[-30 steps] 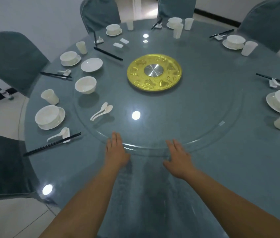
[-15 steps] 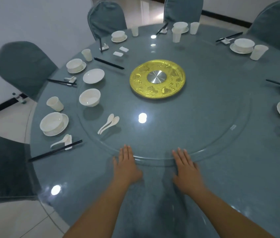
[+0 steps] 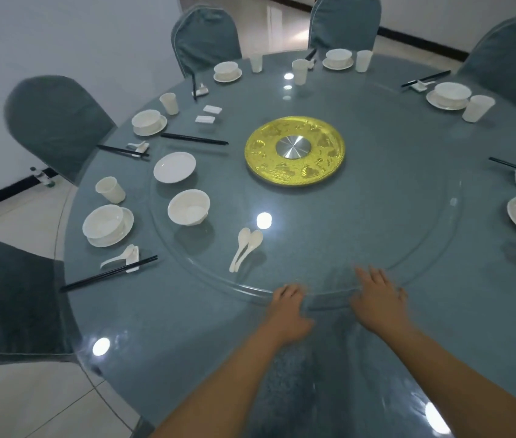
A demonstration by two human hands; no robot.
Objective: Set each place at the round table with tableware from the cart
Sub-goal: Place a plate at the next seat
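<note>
Both hands lie on the near rim of the glass turntable (image 3: 376, 216): the left hand (image 3: 288, 311) with fingers curled over the edge, the right hand (image 3: 376, 303) flat, fingers spread. On the turntable, left of frame: two white spoons (image 3: 245, 248), one bowl (image 3: 188, 207), one plate (image 3: 174, 167), one pair of black chopsticks (image 3: 194, 139), two chopstick rests (image 3: 208, 114).

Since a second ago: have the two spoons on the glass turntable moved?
Yes. The spoons have swung toward the person and to the right, away from the fixed bowl at the table's left edge.
</note>
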